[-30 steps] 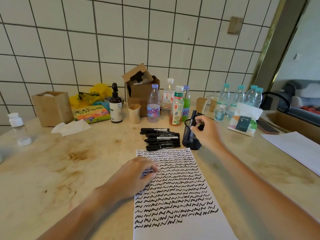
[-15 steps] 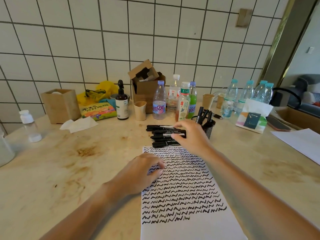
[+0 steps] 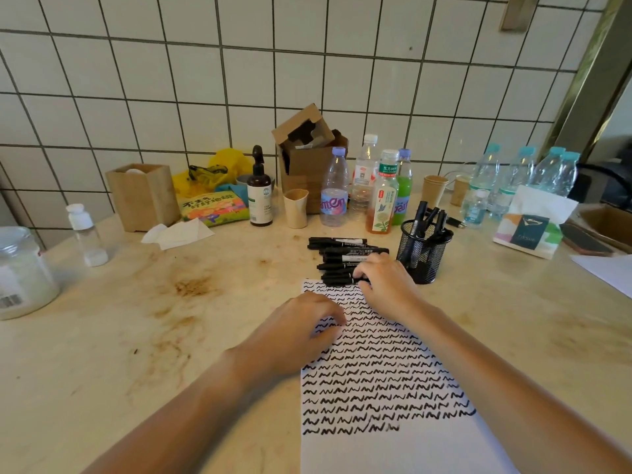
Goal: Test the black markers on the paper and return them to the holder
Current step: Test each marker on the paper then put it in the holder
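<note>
The right hand [image 3: 384, 282] reaches over the top edge of the paper [image 3: 393, 439], and its fingers [image 3: 364, 270] curl down onto the nearest pen in the pile of black markers [image 3: 342, 260]. I cannot tell if the fingers have closed on it or only touch it. The left hand [image 3: 301, 331] lies flat on the paper's left edge with its fingers loosely together, holding the sheet down and holding nothing else. The markers lie side by side in the middle of the table, just beyond the paper. The mesh holder [image 3: 424, 249] stands just right of the pile, with a few pens already in it. The pens are round and packed close, so pulling one out could roll the others toward the bottles [image 3: 383, 193] behind them. The hand is near the holder, so a quick lift could bump it and tip it over. Only a little white is left at the paper's near edge, so a new scribble could land on wet ink and smear.
</note>
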